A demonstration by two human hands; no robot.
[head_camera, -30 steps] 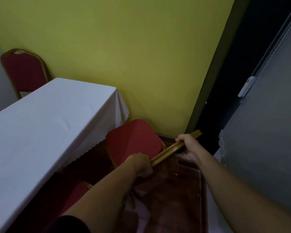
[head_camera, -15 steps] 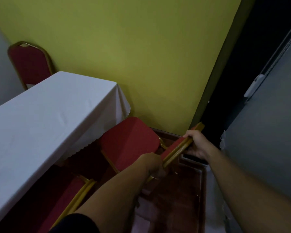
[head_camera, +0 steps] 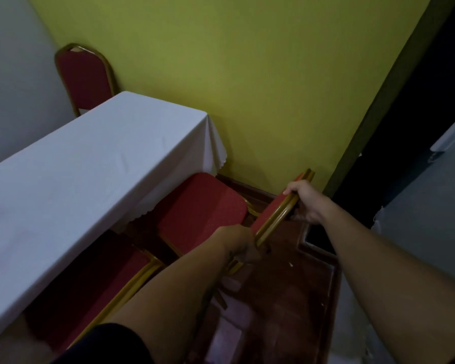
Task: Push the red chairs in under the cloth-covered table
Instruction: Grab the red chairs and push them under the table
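- At centre frame, red chair w/ gold frame [head_camera: 202,211] stands at the end of the cloth-covered table [head_camera: 76,179]; far edge of its seat sits just under the hanging cloth, most of the seat is out in the open.
- Chair count: 3 red ones. Held chair; second chair [head_camera: 121,282] lower left, seat dark under the table's long side, its gold backrest top showing; third chair [head_camera: 86,77] at the table's far side, upright against the wall corner.
- Table count: 1, white cloth w/ scalloped hem, top bare.
- Hands: 2, both on the held chair's backrest top rail [head_camera: 279,214].
- Left hand [head_camera: 239,244] grips the rail's near end, fingers curled shut around the gold tube.
- Right hand [head_camera: 304,202] grips the far end, fingers wrapped over the top onto the red pad, thumb side below.
- Surroundings: yellow-green wall [head_camera: 247,74] close behind table end & chair; grey wall [head_camera: 11,74] at left; dark doorway gap [head_camera: 418,114] at right; grey door panel [head_camera: 431,206] w/ a pale fitting at far right.
- Floor [head_camera: 286,298] is dark reddish wood w/ raised trim along wall & right edge; a dark opening in it sits just below the right forearm.
- Left sleeve [head_camera: 103,345], dark, at bottom edge.
- Obstruction: yellow-green wall is near the held chair's right side, tight corner; second chair's backrest lies just beside the held chair's seat.
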